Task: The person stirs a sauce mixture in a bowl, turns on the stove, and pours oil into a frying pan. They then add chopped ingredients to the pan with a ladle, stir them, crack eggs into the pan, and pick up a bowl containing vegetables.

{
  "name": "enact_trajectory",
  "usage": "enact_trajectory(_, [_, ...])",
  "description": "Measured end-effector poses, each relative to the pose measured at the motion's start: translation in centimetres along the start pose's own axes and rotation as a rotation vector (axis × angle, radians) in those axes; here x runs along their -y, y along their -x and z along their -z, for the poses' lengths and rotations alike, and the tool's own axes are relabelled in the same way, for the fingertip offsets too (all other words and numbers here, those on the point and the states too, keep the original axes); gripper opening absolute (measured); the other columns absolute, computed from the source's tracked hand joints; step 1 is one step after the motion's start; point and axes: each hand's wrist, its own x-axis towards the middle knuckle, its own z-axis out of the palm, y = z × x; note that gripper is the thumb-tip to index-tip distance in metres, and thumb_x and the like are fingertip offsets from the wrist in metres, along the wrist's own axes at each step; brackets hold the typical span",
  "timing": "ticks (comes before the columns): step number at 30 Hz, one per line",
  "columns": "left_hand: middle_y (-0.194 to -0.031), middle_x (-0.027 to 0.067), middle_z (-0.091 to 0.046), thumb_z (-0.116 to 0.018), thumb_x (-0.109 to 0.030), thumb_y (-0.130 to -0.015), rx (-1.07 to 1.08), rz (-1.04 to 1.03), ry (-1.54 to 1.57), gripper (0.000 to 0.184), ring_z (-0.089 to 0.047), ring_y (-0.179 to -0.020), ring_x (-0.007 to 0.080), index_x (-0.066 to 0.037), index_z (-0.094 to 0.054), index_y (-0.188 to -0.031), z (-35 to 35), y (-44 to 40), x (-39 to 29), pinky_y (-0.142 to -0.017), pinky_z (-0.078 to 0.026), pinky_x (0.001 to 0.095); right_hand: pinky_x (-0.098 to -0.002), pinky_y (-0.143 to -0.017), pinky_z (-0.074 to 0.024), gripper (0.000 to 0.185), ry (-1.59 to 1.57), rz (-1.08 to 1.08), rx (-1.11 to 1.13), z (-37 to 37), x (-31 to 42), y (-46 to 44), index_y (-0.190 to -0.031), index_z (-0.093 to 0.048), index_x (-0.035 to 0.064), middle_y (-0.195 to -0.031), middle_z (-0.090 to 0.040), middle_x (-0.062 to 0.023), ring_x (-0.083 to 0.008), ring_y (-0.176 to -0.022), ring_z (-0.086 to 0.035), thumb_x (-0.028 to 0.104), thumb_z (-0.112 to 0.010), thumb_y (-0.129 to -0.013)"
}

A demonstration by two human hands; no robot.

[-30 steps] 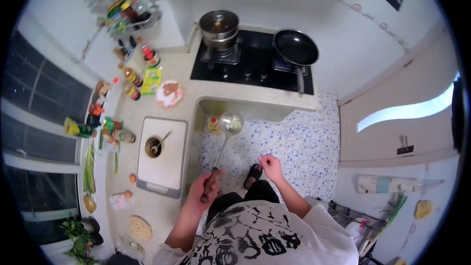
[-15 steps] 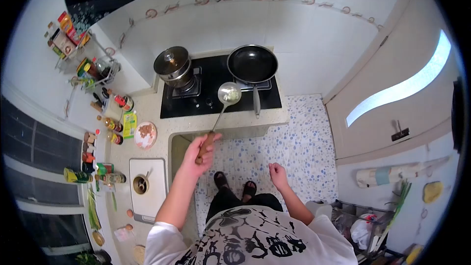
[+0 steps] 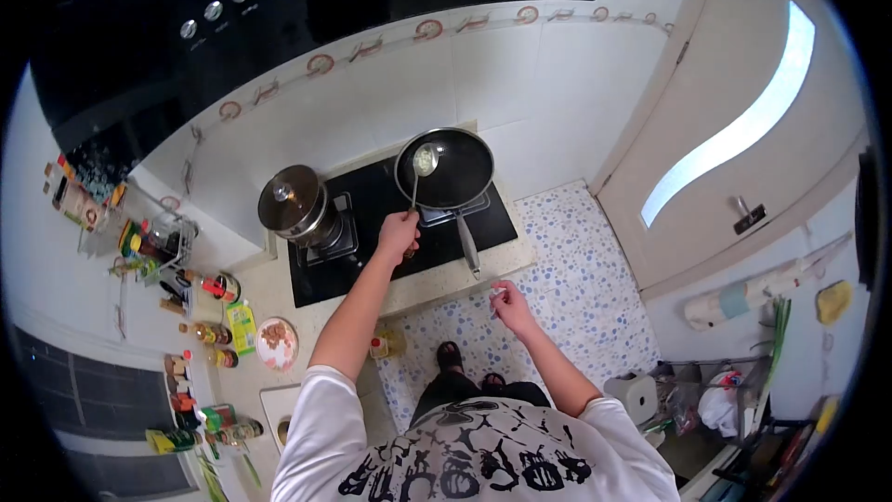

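My left hand is closed around the wooden handle of a metal ladle. The ladle's bowl is over the left part of a black frying pan, and a small white lump lies in it. Whether the bowl touches the pan I cannot tell. The pan sits on the right burner of the black gas hob, its grey handle pointing toward me. Just below the end of that handle, my right hand is in the air, empty, with fingers loosely bent and apart.
A lidded pot stands on the left burner. On the left counter are a plate of meat pieces, bottles and a white board. An oil bottle stands below the counter's front. The range hood hangs above.
My left hand has carried the ladle forward from in front of the hob to over the frying pan. My right hand has risen toward the pan handle, its fingers loosening. The view has shifted.
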Motion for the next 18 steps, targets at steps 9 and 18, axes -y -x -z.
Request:
enact_trajectory(9, [-0.085,0.0207,-0.072,-0.052,-0.03,-0.097,-0.144,-0.393,-1.096,0.029,-0.071,-0.083,0.0402,-0.004,-0.063,-0.106,0.0,-2.3,-0.1,-0.075,-0.057,0.0518,-0.0378,-0.078,-0.0524,0.05,0.207,0.08,-0.201,-3.1,0.6,-4.6,-0.137,-0.048,0.0035,-0.09,-0.065,-0.0124,-0.0258,-0.081,-0.065,0.01,-0.061,-0.089])
enact_trajectory(18, [-0.085,0.0184,-0.072,-0.055,-0.029,-0.096,-0.162,-0.41,-1.126,0.028,-0.071,-0.081,0.0376,-0.007,-0.06,-0.113,1.1,-2.9,-0.2,-0.07,-0.057,0.0505,-0.0296,-0.059,-0.0493,0.043,-0.006,-0.034,-0.169,-3.2,1.4,-4.6,-0.138,-0.049,0.003,-0.088,-0.064,-0.0072,-0.0145,-0.065,-0.06,0.021,-0.055,-0.1])
